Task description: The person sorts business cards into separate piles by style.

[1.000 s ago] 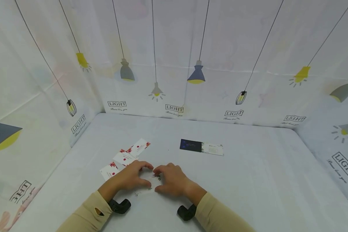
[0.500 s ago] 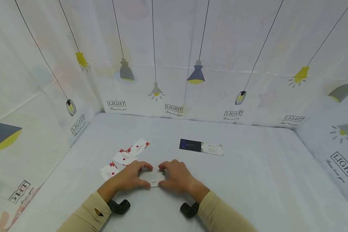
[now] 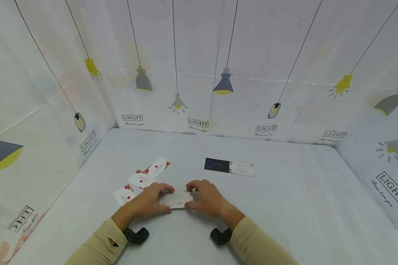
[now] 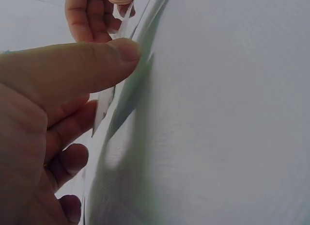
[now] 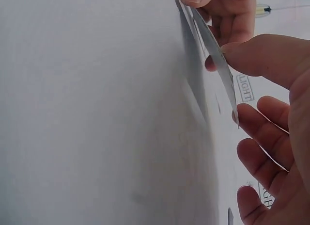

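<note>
As I look through the head view, the left hand (image 3: pixel 150 200) and right hand (image 3: pixel 205 198) pinch the white card (image 3: pixel 177 200) by its ends, below centre; red-marked cards (image 3: pixel 141 179) lie left of centre, a dark card (image 3: pixel 216 165) right. Through the left wrist, I see the grip at upper left; through the right, at upper right.

White card (image 3: pixel 177 200), small dark print, slightly bowed, pinched between hands (image 3: pixel 150 200) (image 3: pixel 207 198).
</note>
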### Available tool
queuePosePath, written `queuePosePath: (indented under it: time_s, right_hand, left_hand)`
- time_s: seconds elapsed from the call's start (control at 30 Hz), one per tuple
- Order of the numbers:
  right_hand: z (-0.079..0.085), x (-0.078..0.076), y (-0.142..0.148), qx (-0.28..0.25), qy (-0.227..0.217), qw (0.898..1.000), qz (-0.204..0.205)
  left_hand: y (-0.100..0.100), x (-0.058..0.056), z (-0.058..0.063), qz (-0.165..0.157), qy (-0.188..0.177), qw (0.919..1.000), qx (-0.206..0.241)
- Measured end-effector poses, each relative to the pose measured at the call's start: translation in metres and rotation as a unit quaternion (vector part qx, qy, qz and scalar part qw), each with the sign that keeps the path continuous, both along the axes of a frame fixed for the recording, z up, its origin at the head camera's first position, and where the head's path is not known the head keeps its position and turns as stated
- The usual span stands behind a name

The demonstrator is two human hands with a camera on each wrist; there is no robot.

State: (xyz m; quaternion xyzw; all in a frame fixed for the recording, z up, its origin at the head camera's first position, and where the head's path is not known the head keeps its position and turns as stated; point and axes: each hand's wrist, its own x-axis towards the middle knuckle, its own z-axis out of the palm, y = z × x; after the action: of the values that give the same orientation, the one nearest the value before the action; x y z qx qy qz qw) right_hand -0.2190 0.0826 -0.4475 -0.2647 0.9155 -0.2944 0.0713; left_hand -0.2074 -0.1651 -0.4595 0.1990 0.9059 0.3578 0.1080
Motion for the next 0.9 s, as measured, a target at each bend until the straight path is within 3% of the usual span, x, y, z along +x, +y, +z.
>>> queuePosePath:
  time_s: [0.4,0.9]
  right_hand:
    - [0.005,0.002,0.017,-0.046,0.020,0.999,0.004]
    - [0.011,0.001,0.038,-0.072,0.032,0.996,-0.029]
  left_hand:
    - [0.010,-0.003,0.007,0.018,0.032,0.9993,0.011]
    - [0.033,-0.017,0.016,-0.001,0.044,0.9987,0.028]
